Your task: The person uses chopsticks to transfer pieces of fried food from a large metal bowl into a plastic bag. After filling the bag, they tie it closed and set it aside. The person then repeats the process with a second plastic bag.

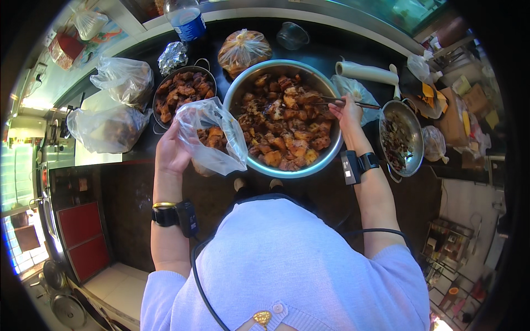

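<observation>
My left hand [173, 147] holds a clear plastic bag [219, 153] with its mouth spread wide. Browned meat pieces [213, 138] show inside the bag. Just right of it stands a large metal basin [285, 65], full of cooked, browned chunks [285, 124]. My right hand [348, 113] grips a pair of dark chopsticks [366, 105] at the basin's right rim. Their tips reach over the food; whether they pinch a piece, I cannot tell.
Left of the basin is a handled pan [184, 93] of meat. Behind stand a tied bag of food [244, 51], a plastic bowl [292, 36] and a bottle [186, 20]. A plastic roll [366, 73] and a wok [401, 138] with scraps lie right; filled bags [109, 128] sit left.
</observation>
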